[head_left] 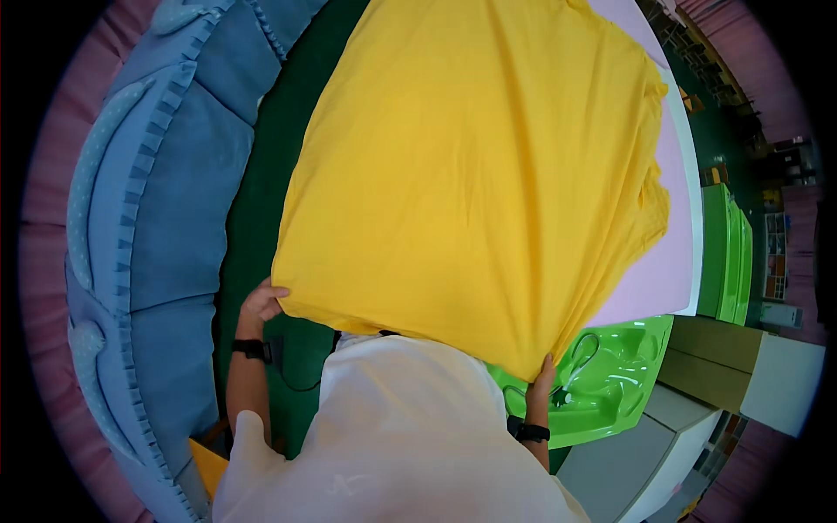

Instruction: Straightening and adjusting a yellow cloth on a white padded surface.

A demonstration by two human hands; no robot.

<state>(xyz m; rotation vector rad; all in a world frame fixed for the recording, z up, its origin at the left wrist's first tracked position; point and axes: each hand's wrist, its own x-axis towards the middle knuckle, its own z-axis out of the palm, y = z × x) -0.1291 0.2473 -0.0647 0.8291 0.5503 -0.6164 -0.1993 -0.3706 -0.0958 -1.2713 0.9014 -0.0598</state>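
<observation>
A large yellow cloth [436,183] spreads out in front of me, over a pale pink surface that shows along its right side. At its near left corner, my left hand [263,301] pinches the edge between thumb and fingers. Lower down on the right, my right hand [542,381] is closed on the other near corner. Folds run through the cloth from the right hand toward the far side, while its left part lies smoother. The far edge leaves the view at the top.
A blue sofa [179,200] with ruffled trim lines the left side, beside dark green floor [261,174]. The pink tabletop [649,279] has a white rim. Right of me stand a bright green basin-like tray [623,375] with a cable in it, green furniture [725,253] and white cabinets [623,444].
</observation>
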